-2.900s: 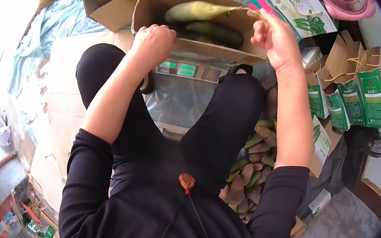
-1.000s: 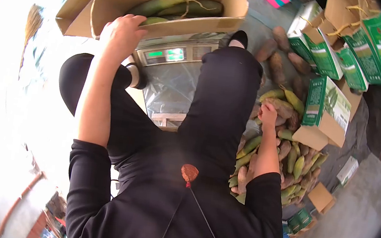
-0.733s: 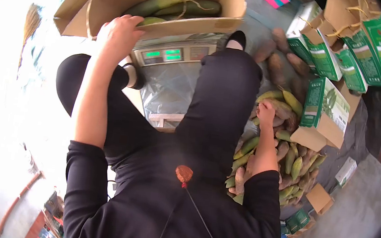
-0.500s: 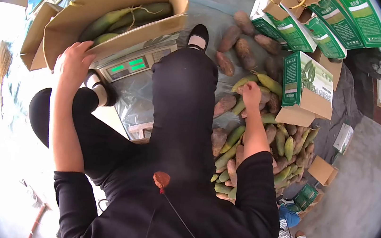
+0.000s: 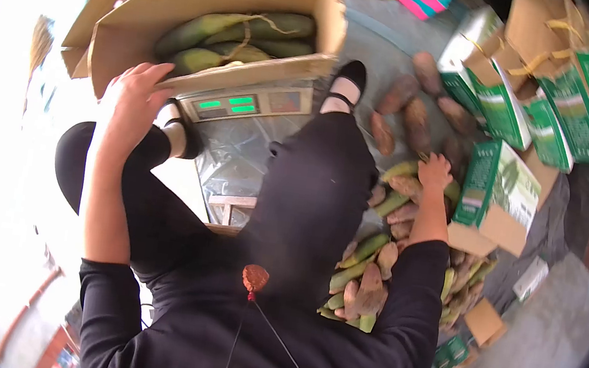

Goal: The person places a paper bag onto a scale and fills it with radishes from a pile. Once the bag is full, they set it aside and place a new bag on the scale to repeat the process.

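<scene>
My left hand point(image 5: 131, 96) grips the near left corner of an open cardboard box point(image 5: 249, 74) that rests on a scale point(image 5: 245, 104) with green digits. Several long green wrapped bundles point(image 5: 232, 29) tied with string lie inside the box. My right hand point(image 5: 434, 172) reaches down to the right into a heap of green and brown bundles point(image 5: 384, 232) on the floor, fingers closing over the top ones. Whether it has one in its grasp is hidden by the hand itself.
Green and white printed cartons point(image 5: 500, 187) stand to the right of the heap, more of them point(image 5: 570, 93) at the far right. Loose brown bundles point(image 5: 414, 110) lie beyond my right foot point(image 5: 347, 87). A second open box point(image 5: 88, 11) sits far left.
My right hand left the box, dropped to the heap on the floor and now reaches farther right over it. My left hand has stayed on the box corner. The view has swung.
</scene>
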